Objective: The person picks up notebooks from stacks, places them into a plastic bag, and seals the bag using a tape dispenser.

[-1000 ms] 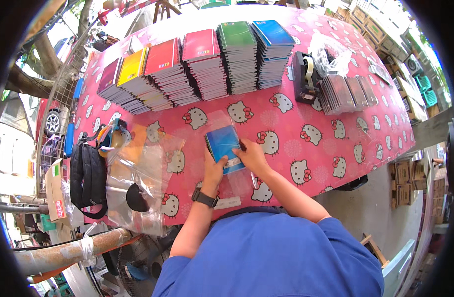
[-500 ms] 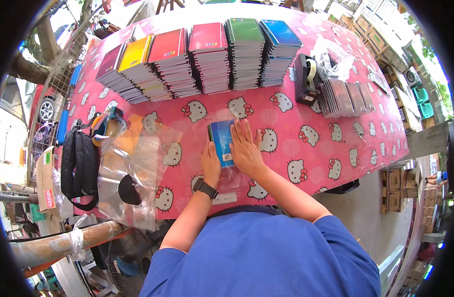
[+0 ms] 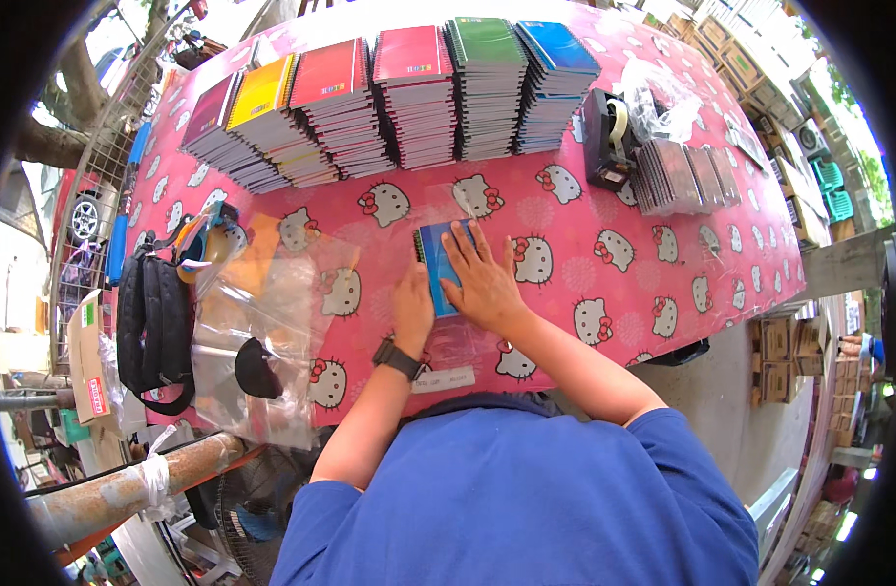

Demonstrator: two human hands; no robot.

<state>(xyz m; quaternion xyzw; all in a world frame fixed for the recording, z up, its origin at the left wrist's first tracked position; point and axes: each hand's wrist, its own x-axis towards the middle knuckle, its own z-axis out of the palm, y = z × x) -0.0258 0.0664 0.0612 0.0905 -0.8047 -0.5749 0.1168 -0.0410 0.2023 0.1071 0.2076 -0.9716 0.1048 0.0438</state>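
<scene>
A small blue spiral notebook (image 3: pixel 440 296) lies on the pink table in front of me, its coil along the left edge. Clear plastic spreads around it, most visible below its bottom edge. My left hand (image 3: pixel 414 305) is closed at the notebook's left side, fingers curled against that edge; the fingertips are partly hidden. Flat across the notebook's right part rests my right hand (image 3: pixel 485 283), fingers stretched out and slightly apart. A white label strip (image 3: pixel 444 380) with print lies near the table's front edge.
Tall stacks of spiral notebooks (image 3: pixel 414 107) line the back. At right stand a black tape dispenser (image 3: pixel 607 142), bundled small dark notebooks (image 3: pixel 678 176) and crumpled clear plastic (image 3: pixel 663 98). Clear plastic bags (image 3: pixel 257 352), a black pouch (image 3: pixel 155 337) and a dark rounded object (image 3: pixel 258 368) lie left.
My right hand has slid slightly and covers more of the notebook's face. The left hand's fingers have curled in more at the left edge. The view has shifted a little.
</scene>
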